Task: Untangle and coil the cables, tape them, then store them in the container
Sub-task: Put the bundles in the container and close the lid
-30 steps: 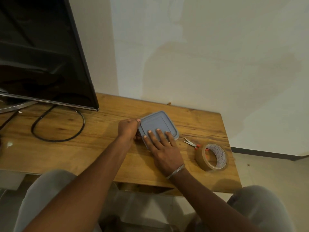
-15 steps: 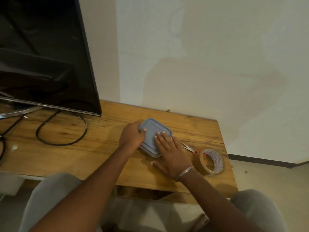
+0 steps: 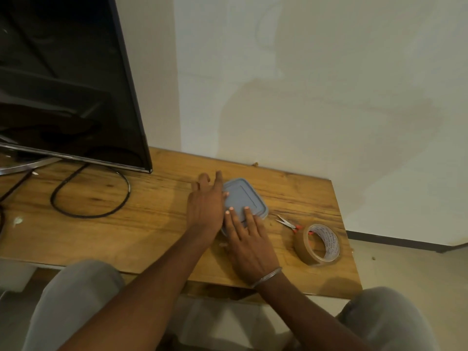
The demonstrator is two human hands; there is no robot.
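Container (image 3: 247, 198): grey-blue box with its lid on, on the table (image 3: 157, 224), right of the middle. Its contents are hidden.
Left hand (image 3: 205, 206): fingers straight and spread, blurred, lying along the container's left edge. It holds nothing that shows.
Right hand (image 3: 249, 241): flat, fingers straight, fingertips pressing the near half of the lid. It is curled round nothing.
Cables: the only one in sight is a black loop (image 3: 88, 198) at far left, under the TV (image 3: 63, 84). I cannot tell whether it belongs to the task. Any coiled cables are probably under the lid.
Step, as I judge it: pressing the lid shut, near the end of the task.
Risk, uneven seal: the pressure falls only on the near side, so the far edge may stay unseated and pop up.
Risk, pinched cable: a coil that sits high inside could catch under the rim. The lid would then spring back, or the cable would kink.
Risk, sliding: neither hand grips the box. A slanted push could skate it right into the scissors (image 3: 287, 222), which lie just beside it.
Risk, tape (image 3: 317, 245): the roll sits near the table's right edge. A nudge from the box or the right forearm could send it off.
Risk, missed cable: if the black loop is part of the job, sealing the box now leaves it out.
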